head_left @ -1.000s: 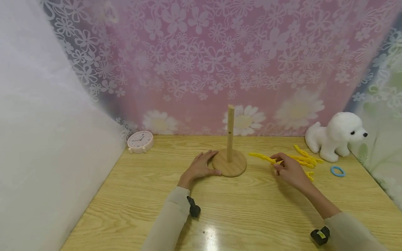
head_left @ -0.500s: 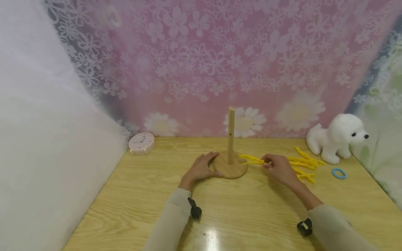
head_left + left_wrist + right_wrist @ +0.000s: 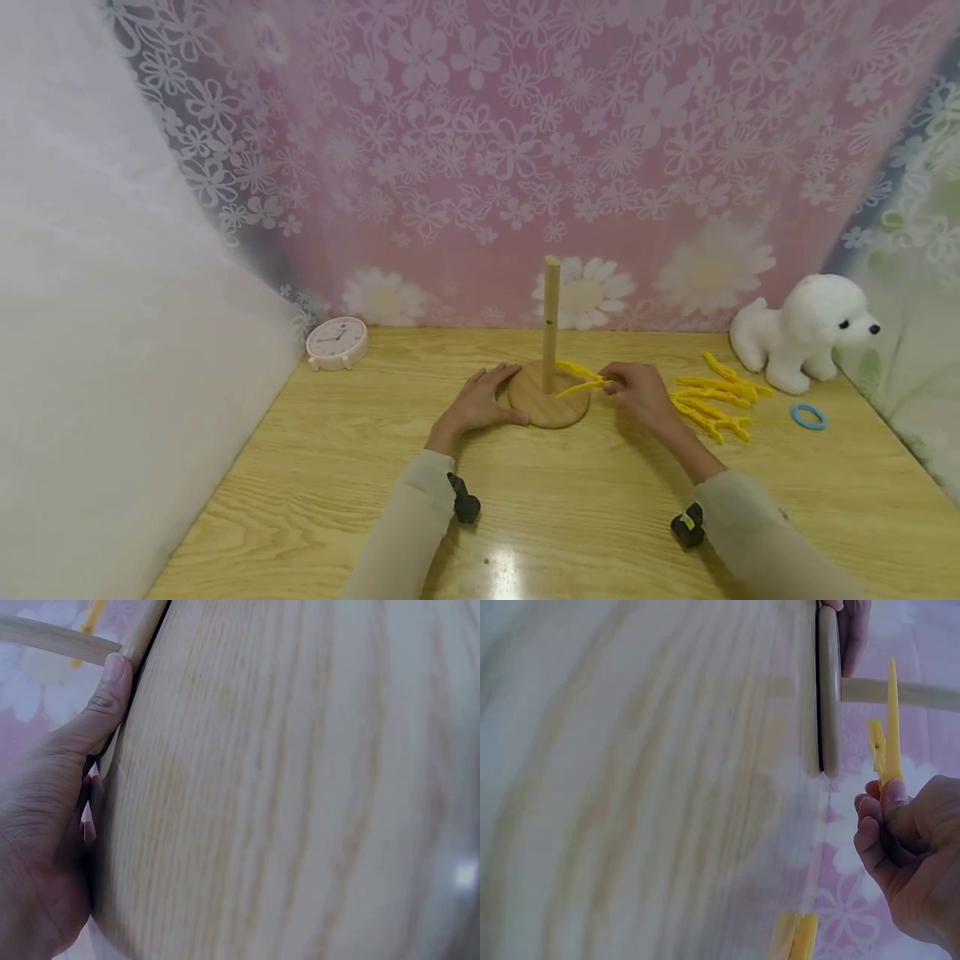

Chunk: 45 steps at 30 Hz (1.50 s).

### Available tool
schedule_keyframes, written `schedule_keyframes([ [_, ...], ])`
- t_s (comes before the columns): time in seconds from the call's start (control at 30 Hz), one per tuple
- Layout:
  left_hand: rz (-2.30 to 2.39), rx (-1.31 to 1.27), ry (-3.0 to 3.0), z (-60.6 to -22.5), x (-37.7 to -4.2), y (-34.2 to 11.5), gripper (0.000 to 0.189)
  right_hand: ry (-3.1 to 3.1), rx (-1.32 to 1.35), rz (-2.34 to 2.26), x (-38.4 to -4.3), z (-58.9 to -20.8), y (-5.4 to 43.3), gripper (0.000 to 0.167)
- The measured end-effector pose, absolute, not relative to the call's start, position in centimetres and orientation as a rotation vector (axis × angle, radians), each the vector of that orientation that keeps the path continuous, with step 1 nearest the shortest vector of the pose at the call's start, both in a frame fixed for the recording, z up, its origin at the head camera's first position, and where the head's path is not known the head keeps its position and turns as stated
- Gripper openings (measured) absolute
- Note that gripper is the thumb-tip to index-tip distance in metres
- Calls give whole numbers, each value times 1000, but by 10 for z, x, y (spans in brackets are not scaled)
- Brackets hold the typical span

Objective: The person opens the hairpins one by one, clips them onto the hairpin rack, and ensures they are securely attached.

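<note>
1. A yellow clip (image 3: pixel 894 742) is pinched in the right hand (image 3: pixel 922 855), with the thumb pressed against the fingers at the handle end and the other fingers curled in behind.
2. The clip is held off the table, to the right of an upright wooden post (image 3: pixel 551 325); its two prongs are parted and directed toward the post. Whether the post is touched by the prong tips cannot be told.
3. By its look, the clip can be judged light, stiff plastic, springy at the hinge, a little slick and not readily broken. It is best taken by the two handle ends, where a squeeze should part the prongs and the tips are left free.
4. The left hand (image 3: pixel 480 398) is spread, with thumb and fingers set apart along the left edge of the round base (image 3: pixel 555 412) from which the post rises. The base looks rigid and heavier than the clip; its rim seems the natural hold.
5. Further right, more yellow clips (image 3: pixel 716 392) are heaped loosely on the table (image 3: pixel 600 517), near a blue ring (image 3: pixel 810 427).
6. A white plush dog (image 3: pixel 821 321) is seated behind the ring; a pink clock (image 3: pixel 337 342) is placed at the far left.
</note>
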<state>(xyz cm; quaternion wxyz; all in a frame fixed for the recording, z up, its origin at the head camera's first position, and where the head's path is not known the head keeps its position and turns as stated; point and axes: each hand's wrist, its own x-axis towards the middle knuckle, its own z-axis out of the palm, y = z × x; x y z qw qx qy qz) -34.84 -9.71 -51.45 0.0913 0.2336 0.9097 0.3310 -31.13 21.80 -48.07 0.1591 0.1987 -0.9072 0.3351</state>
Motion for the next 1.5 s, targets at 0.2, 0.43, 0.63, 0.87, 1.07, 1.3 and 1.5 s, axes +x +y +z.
schedule_keyframes([
  [0.2, 965, 688, 2717, -513, -350, -98, 101, -2632, 583, 979, -317, -481, 203, 15],
  [0.43, 973, 705, 2711, -514, -349, -98, 101, -2665, 562, 1028, -318, -485, 190, 18],
  [0.63, 976, 694, 2710, -512, -347, -96, 101, -2688, 579, 1051, -318, -487, 186, 24],
  [0.87, 961, 705, 2715, -511, -347, -96, 100, -2729, 577, 1139, -319, -486, 182, 32],
  [1.07, 936, 728, 2727, -512, -348, -96, 100, -2765, 604, 1152, -319, -485, 181, 32],
  [1.3, 936, 730, 2736, -511, -347, -95, 100, -2774, 587, 1238, -318, -483, 181, 38],
  [1.5, 941, 708, 2739, -513, -346, -95, 101, -2795, 571, 1334, -317, -481, 182, 46],
])
